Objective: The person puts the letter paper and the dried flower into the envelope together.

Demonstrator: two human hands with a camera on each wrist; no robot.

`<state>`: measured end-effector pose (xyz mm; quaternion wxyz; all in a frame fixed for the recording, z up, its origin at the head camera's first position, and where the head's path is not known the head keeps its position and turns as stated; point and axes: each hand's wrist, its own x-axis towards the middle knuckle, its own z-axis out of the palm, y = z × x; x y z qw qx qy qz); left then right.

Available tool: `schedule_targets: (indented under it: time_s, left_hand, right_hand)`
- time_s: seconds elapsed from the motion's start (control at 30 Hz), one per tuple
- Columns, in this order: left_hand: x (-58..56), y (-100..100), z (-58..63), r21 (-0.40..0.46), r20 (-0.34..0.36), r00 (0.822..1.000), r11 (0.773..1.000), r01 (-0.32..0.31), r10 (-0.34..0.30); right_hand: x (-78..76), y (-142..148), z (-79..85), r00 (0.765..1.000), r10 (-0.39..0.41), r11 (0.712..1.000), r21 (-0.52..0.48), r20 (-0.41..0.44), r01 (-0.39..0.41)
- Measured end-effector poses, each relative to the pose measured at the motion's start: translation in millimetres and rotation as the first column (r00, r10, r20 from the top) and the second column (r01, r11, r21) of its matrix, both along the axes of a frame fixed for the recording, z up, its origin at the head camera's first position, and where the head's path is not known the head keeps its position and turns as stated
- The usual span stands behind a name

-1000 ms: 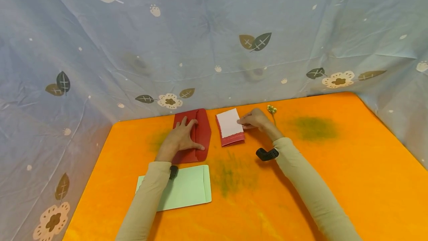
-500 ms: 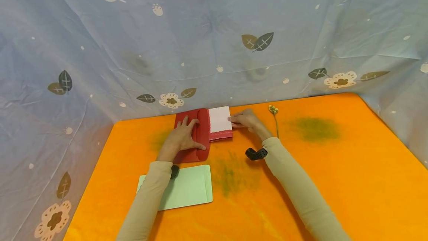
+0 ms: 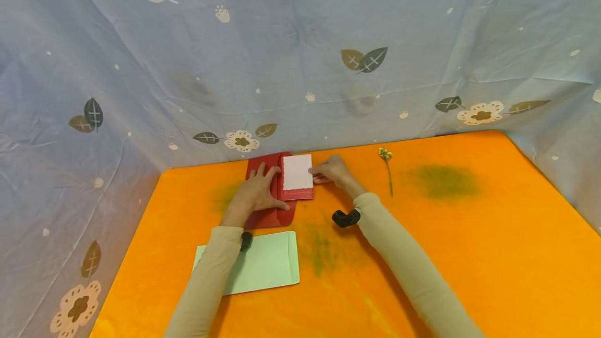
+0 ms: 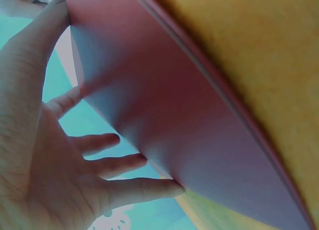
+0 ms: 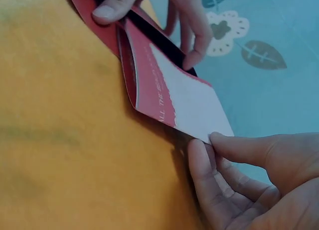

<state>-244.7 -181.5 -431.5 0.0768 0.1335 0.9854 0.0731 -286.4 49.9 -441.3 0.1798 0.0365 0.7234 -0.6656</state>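
Note:
A red envelope [image 3: 263,216] lies at the back left of the orange table, its flap toward the right. Over it my left hand [image 3: 253,194] spreads its fingers, fingertips on the envelope's upper side and thumb on the flap. The right wrist view shows a dark gap at the envelope's mouth. Between thumb and fingers, my right hand [image 3: 331,170] pinches the right edge of a folded red and white card [image 3: 298,172]. The card's far end overlaps the flap and sits right at that mouth, with printed lettering along its red strip.
A pale green envelope [image 3: 263,265] lies in front of the red one, partly under the left forearm. To the right is a small dried flower [image 3: 386,155] on a thin stem. A patterned blue cloth [image 3: 300,56] hangs behind the table [image 3: 422,254].
My right hand has moved left with the card, from apart from the red envelope to over its flap. The left hand has stayed in place on the envelope.

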Motion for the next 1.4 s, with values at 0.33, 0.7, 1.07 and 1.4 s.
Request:
schedule_targets:
  time_s: [0.33, 0.7, 1.07, 1.4]
  left_hand:
    - [-2.1, 0.5, -0.6, -0.014, 0.019, 1.0, 1.0, -0.019, 0.019]
    - [-1.5, 1.1, 0.7, -0.016, 0.02, 1.0, 1.0, -0.009, 0.01]
    - [-2.9, -0.1, -0.7, -0.025, 0.01, 1.0, 1.0, -0.012, 0.012]
    - [-3.4, 0.1, -2.2, -0.021, 0.005, 1.0, 1.0, -0.016, 0.016]
  right_hand:
    - [0.9, -18.3, 0.2, 0.998, -0.055, 0.997, 0.06, -0.023, 0.056]
    - [0.9, -24.9, -0.6, 0.995, -0.048, 0.989, 0.137, -0.093, 0.06]
    - [1.3, -38.6, -1.6, 0.991, -0.049, 0.98, 0.188, -0.128, 0.072]
    - [1.5, -46.5, -0.5, 0.981, -0.035, 0.945, 0.314, -0.19, 0.094]
